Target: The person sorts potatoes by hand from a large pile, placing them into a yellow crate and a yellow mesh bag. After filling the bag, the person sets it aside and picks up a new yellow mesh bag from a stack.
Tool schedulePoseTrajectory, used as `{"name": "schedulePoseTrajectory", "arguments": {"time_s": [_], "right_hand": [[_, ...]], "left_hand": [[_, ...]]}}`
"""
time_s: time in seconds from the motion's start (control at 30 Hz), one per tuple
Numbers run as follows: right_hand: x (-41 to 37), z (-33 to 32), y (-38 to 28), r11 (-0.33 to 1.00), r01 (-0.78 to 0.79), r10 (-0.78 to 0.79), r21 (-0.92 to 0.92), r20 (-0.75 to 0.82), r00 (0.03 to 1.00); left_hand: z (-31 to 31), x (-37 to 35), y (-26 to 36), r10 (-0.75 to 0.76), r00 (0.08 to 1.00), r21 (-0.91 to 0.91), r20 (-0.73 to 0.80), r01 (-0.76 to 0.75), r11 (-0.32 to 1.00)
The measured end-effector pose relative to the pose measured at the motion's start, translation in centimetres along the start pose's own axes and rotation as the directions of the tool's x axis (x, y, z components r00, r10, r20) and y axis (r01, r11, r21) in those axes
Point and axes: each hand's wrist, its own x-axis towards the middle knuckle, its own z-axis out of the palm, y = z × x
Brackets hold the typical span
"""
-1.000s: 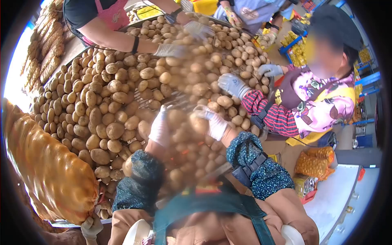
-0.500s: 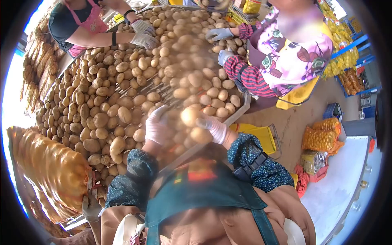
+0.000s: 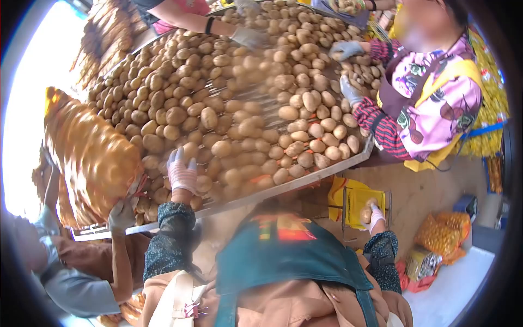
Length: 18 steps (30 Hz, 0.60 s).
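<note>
My left hand (image 3: pixel 182 173), in a pale glove, reaches over the near edge of the potato-covered table with its fingers spread. Loose potatoes (image 3: pixel 220 148) lie around and beyond it, and I cannot see it gripping any. Off the table to the right, my right hand (image 3: pixel 376 217) is closed on a potato (image 3: pixel 366 215); a second one seems to be with it. This hand is at the right side of a yellow crate (image 3: pixel 357 203), which stands below the table's metal rim (image 3: pixel 289 191).
A full orange net sack (image 3: pixel 92 158) leans at the table's left, held by a co-worker's gloved hand (image 3: pixel 121 215). Across the table another gloved hand (image 3: pixel 248 38) touches potatoes. A person in a floral top (image 3: pixel 430 92) works on the right. Filled net bags (image 3: pixel 444 234) sit on the floor.
My right hand has swung right, from over the table to the yellow crate, with a potato. My left hand has shifted left and spread its fingers. The whole view has turned.
</note>
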Motion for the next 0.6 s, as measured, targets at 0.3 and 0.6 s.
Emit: {"name": "schedulePoseTrajectory", "arguments": {"time_s": [0.3, 0.6], "right_hand": [[-10.9, 12.4, -6.7, 0.255, 0.900, -0.708, -0.352, 0.566, 0.422], [-25.9, 35.0, -7.6, -0.527, 0.800, -0.201, 0.287, 0.872, -0.446]], "left_hand": [[-0.3, 3.1, 0.4, -0.087, 0.945, 0.221, 0.314, 0.016, 0.975], [-2.1, 3.5, 2.9, -0.067, 0.861, -0.863, 0.504, 0.504, -0.024]]}}
